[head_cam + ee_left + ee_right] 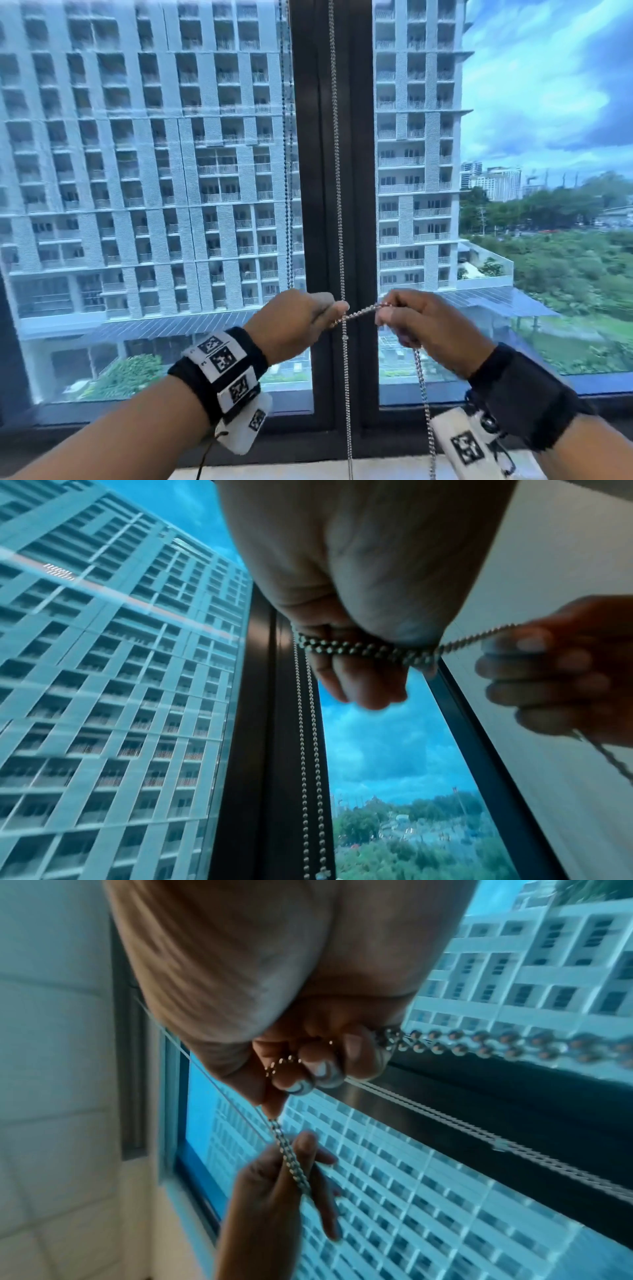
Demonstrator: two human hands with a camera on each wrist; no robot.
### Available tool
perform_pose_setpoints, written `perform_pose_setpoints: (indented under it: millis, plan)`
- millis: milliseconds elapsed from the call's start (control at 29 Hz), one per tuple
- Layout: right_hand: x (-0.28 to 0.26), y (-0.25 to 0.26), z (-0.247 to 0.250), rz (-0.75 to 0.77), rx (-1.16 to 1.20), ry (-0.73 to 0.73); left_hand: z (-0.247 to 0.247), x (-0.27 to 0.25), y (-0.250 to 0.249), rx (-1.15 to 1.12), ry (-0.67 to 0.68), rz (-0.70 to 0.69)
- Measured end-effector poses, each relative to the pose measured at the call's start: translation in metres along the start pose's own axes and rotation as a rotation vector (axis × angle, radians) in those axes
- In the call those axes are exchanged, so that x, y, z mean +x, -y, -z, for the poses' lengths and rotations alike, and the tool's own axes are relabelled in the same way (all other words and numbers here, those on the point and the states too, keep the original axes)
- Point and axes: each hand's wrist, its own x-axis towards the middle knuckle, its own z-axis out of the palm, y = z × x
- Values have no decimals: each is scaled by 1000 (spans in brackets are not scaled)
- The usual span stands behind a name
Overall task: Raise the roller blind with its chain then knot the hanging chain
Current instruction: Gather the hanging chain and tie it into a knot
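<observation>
A silver bead chain [339, 178] hangs down in front of the dark window mullion [318, 144]. At waist height a doubled stretch of the chain [362, 312] runs taut between my two hands. My left hand [308, 317] grips one end in curled fingers; the beads cross under its fingers [359, 649] in the left wrist view. My right hand [402, 317] pinches the other end, and a loose length [424, 407] drops from it to the sill. In the right wrist view the chain [507, 1043] leaves its fingertips [320, 1066]. No blind covers the glass in the head view.
A second, darker bead chain [288, 137] hangs just left of the mullion. Large glass panes [154, 171] fill both sides, with a dark frame and a pale sill [274, 474] below. A white wall or panel [555, 561] stands to the right.
</observation>
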Motion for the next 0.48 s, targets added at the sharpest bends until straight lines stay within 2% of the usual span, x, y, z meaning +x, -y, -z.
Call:
perform_pose_setpoints:
  millis: [69, 138, 207, 276, 380, 483]
  plan:
    - [17, 27, 8, 30, 48, -2, 2, -13, -8, -276, -189, -10]
    - [36, 47, 9, 50, 61, -14, 3, -23, -20, -452, -442, 20]
    - [50, 61, 3, 66, 60, -3, 5, -26, -30, -679, -697, 89]
    - [59, 67, -7, 70, 55, 30, 11, -26, -36, -850, -876, 219]
    - [60, 70, -21, 84, -17, 91, 21, -29, -36, -1137, -1016, 501]
    - [56, 71, -37, 86, -71, 141, 26, -34, -23, -1457, -999, 733]
